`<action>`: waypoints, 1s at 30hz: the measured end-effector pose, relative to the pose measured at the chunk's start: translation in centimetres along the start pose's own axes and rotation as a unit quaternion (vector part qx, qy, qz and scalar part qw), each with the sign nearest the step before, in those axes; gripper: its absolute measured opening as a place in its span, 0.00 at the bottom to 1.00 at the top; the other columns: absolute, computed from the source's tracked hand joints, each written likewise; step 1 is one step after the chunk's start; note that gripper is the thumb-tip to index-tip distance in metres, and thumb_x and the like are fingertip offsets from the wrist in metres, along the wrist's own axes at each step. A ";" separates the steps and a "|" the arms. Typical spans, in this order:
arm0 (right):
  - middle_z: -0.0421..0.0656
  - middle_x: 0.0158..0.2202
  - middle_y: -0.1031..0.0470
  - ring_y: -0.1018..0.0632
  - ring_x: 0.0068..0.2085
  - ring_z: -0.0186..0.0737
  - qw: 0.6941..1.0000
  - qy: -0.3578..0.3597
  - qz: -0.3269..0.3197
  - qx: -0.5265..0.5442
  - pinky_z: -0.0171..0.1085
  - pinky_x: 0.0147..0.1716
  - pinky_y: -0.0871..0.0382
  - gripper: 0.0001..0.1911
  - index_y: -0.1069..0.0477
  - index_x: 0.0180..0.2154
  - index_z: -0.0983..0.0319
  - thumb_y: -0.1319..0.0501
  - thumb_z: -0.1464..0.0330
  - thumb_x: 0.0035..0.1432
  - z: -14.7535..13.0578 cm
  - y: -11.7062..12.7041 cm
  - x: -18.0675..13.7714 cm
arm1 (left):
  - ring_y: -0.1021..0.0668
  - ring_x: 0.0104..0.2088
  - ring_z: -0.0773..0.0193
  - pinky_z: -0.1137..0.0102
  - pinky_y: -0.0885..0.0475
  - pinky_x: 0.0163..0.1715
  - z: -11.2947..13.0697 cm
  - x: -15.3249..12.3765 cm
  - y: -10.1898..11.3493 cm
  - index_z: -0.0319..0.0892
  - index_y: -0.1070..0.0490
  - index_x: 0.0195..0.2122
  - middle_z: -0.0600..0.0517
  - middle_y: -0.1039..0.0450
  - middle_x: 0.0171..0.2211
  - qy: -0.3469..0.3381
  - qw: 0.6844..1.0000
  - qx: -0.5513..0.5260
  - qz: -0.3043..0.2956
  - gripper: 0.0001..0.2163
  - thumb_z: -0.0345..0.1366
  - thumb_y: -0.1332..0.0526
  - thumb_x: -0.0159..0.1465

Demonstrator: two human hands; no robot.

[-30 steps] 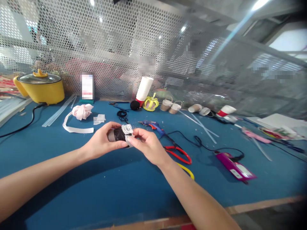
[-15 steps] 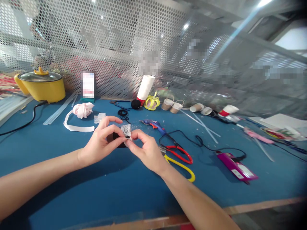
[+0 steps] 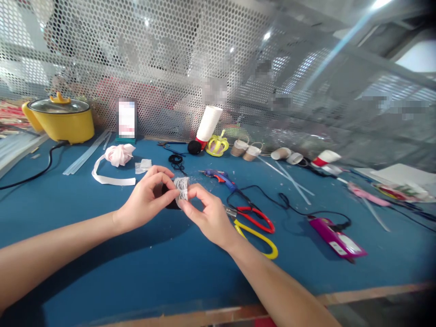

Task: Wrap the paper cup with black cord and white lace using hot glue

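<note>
Between my two hands is a short strip of white lace (image 3: pixel 181 187), held upright above the table. My left hand (image 3: pixel 150 197) pinches its left side between thumb and finger. On its right side, the thumb and forefinger of my right hand (image 3: pixel 207 213) are closed. A dark, black piece (image 3: pixel 172 201) shows behind the lace and my left fingers; its shape is mostly hidden. Just right of my right hand lie scissors (image 3: pixel 255 220) with one red and one yellow handle. A blue glue gun (image 3: pixel 220 177) rests beyond them.
White ribbon (image 3: pixel 114 180) trails from a pale pink bundle (image 3: pixel 120 155) on the left. Farther back stand a yellow electric pot (image 3: pixel 68 125), a phone (image 3: pixel 126 119), and stacked paper cups (image 3: pixel 209 122). A purple power strip (image 3: pixel 337 238) lies right, its cord crossing the table.
The lace strip has turned so that more of its patterned face shows, and the fingers of both hands have shifted slightly on it. The view has moved a little.
</note>
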State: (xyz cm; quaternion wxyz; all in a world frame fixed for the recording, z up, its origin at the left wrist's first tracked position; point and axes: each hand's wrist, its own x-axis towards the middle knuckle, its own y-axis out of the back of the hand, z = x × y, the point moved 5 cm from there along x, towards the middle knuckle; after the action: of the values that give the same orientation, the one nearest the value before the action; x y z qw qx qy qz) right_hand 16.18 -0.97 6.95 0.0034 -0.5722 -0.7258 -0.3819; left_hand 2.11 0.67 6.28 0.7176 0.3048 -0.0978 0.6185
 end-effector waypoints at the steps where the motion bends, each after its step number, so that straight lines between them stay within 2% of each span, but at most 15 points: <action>1: 0.40 0.30 0.31 0.30 0.33 0.35 1.000 0.001 -0.001 0.006 0.35 0.36 0.36 0.06 0.37 0.26 0.61 0.43 0.69 0.55 0.0 0.0 0.0 | 0.29 0.41 0.63 0.69 0.30 0.35 -0.3 0.0 -0.1 0.40 0.37 0.29 0.48 0.36 0.40 0.015 1.000 -0.019 -0.001 0.04 0.34 0.41 0.57; 4: 0.41 0.32 0.30 0.29 0.35 0.35 1.000 -0.003 0.001 0.031 0.36 0.38 0.35 0.06 0.36 0.27 0.61 0.43 0.69 0.55 0.1 0.0 -0.2 | 0.28 0.37 0.63 0.69 0.30 0.32 -1.2 0.1 -0.3 0.41 0.39 0.36 0.50 0.34 0.38 0.090 0.995 -0.046 -0.014 0.12 0.40 0.39 0.55; 6: 0.41 0.33 0.29 0.28 0.36 0.36 0.999 -0.011 0.001 0.048 0.36 0.39 0.35 0.05 0.36 0.28 0.61 0.43 0.68 0.56 0.3 0.1 -0.3 | 0.28 0.38 0.62 0.68 0.30 0.33 -1.7 0.2 -0.4 0.41 0.40 0.41 0.49 0.32 0.39 0.135 0.989 -0.045 -0.037 0.17 0.43 0.39 0.54; 9: 0.42 0.34 0.28 0.28 0.36 0.36 0.998 -0.025 -0.006 0.059 0.36 0.39 0.35 0.05 0.35 0.29 0.61 0.43 0.67 0.56 0.5 0.2 -0.2 | 0.27 0.38 0.61 0.67 0.30 0.33 -2.0 0.2 -0.8 0.40 0.39 0.45 0.48 0.31 0.39 0.166 0.980 -0.065 -0.086 0.19 0.46 0.43 0.56; 11: 0.42 0.34 0.28 0.28 0.36 0.37 0.997 -0.035 -0.017 0.060 0.36 0.39 0.35 0.05 0.34 0.30 0.61 0.43 0.66 0.56 0.4 0.2 -0.1 | 0.27 0.36 0.62 0.67 0.30 0.33 -1.9 0.2 -0.9 0.39 0.39 0.46 0.48 0.30 0.37 0.165 0.979 -0.064 -0.100 0.20 0.47 0.44 0.57; 13: 0.42 0.33 0.28 0.28 0.36 0.37 0.997 -0.045 -0.027 0.062 0.36 0.38 0.34 0.06 0.33 0.32 0.61 0.42 0.65 0.55 0.4 0.3 0.0 | 0.27 0.37 0.61 0.67 0.31 0.34 -1.9 0.3 -0.7 0.39 0.39 0.46 0.48 0.30 0.37 0.149 0.984 -0.039 -0.090 0.21 0.47 0.43 0.57; 17: 0.40 0.28 0.29 0.29 0.31 0.35 0.996 -0.069 -0.013 0.047 0.35 0.34 0.35 0.07 0.33 0.29 0.62 0.43 0.65 0.55 0.6 0.4 0.1 | 0.28 0.38 0.61 0.68 0.30 0.34 -1.8 0.1 -0.6 0.39 0.39 0.46 0.48 0.31 0.39 0.127 0.988 0.011 -0.087 0.21 0.48 0.43 0.57; 22: 0.40 0.27 0.30 0.30 0.30 0.34 0.994 -0.087 0.002 0.061 0.34 0.31 0.36 0.07 0.33 0.29 0.63 0.43 0.66 0.55 1.2 0.5 0.1 | 0.28 0.37 0.62 0.69 0.29 0.31 -1.8 -0.1 -0.8 0.40 0.41 0.48 0.47 0.34 0.41 0.126 0.986 -0.014 -0.110 0.21 0.49 0.49 0.60; 26: 0.40 0.26 0.29 0.29 0.29 0.34 0.993 -0.094 0.005 0.076 0.33 0.30 0.35 0.07 0.33 0.29 0.63 0.43 0.65 0.55 1.5 0.6 0.2 | 0.28 0.39 0.61 0.66 0.30 0.38 -1.5 0.1 -1.0 0.39 0.41 0.47 0.47 0.32 0.42 0.103 0.988 0.015 -0.118 0.24 0.46 0.39 0.54; 30: 0.41 0.29 0.27 0.27 0.32 0.36 0.992 -0.100 -0.004 0.075 0.35 0.32 0.34 0.10 0.31 0.31 0.63 0.42 0.62 0.55 1.3 0.5 0.2 | 0.27 0.41 0.58 0.64 0.31 0.40 -1.6 0.1 -1.0 0.40 0.40 0.47 0.47 0.30 0.41 0.108 0.988 0.032 -0.106 0.25 0.47 0.38 0.52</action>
State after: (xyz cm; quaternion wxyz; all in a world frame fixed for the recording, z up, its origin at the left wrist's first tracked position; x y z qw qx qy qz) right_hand 17.07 -0.05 6.36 -0.0281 -0.6029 -0.7513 -0.2671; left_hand 2.71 1.58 4.74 0.7755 0.2678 0.0327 0.5708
